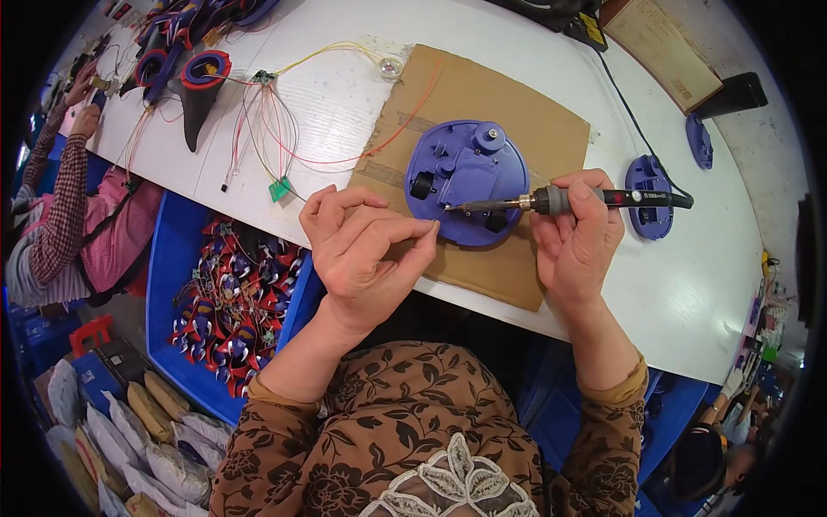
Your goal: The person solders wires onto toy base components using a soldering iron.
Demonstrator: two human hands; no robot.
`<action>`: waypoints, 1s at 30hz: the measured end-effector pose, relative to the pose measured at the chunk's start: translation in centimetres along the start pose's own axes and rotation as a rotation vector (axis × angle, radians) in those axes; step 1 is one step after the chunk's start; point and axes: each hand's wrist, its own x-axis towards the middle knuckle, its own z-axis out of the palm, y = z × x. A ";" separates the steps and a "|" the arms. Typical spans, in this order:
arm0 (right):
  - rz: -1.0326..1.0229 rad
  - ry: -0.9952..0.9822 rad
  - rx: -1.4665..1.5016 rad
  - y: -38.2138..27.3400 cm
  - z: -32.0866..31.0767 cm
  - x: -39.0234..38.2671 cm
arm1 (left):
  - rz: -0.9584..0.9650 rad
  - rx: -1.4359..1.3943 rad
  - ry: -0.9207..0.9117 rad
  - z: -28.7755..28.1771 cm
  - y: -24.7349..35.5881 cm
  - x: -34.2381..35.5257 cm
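Note:
My right hand [579, 246] grips a soldering iron [636, 198] by its handle. The iron's metal tip reaches left over a round purple plastic base [472, 177], near its lower edge. The base lies inside-up, with small black wheels and a round metal part at its top. My left hand [366, 254] is closed in a pinch close to the iron's tip. Whatever sits between those fingertips is too small to make out. Under the base is a sheet of brown cardboard [504, 280] on the white table [345, 112].
Left of the cardboard lie wires with a green circuit board [280, 189] and a dark cone-shaped part [200, 108]. A blue bin [159, 293] of wired red-and-blue parts stands at lower left. Another purple base [648, 220] rests rightward, near the iron's cord [627, 108]. A co-worker [77, 198] sits far left.

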 end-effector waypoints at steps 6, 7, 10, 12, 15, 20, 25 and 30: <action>0.001 -0.019 0.016 0.2 -0.2 0.1 | 0.002 -0.010 0.000 0.1 0.1 -0.1; 0.001 -0.009 0.010 0.2 -0.1 0.1 | 0.006 -0.014 0.002 0.1 0.0 -0.1; 0.008 -0.027 0.029 0.1 -0.2 0.1 | 0.004 -0.019 0.001 0.1 0.0 -0.1; 0.014 -0.016 0.032 0.3 -0.3 0.2 | -0.001 -0.022 -0.003 0.1 0.0 -0.2; 0.028 0.000 0.038 0.4 -0.3 0.2 | 0.010 -0.018 -0.002 0.2 0.0 -0.1; 0.030 -0.002 0.032 0.3 -0.4 0.2 | 0.006 -0.020 -0.002 0.1 0.0 -0.1; 0.037 0.008 0.043 0.3 -0.3 0.2 | 0.010 -0.021 0.000 0.2 -0.1 -0.2; 0.027 -0.006 0.054 0.2 -0.5 0.3 | 0.005 -0.020 -0.008 0.2 -0.1 -0.1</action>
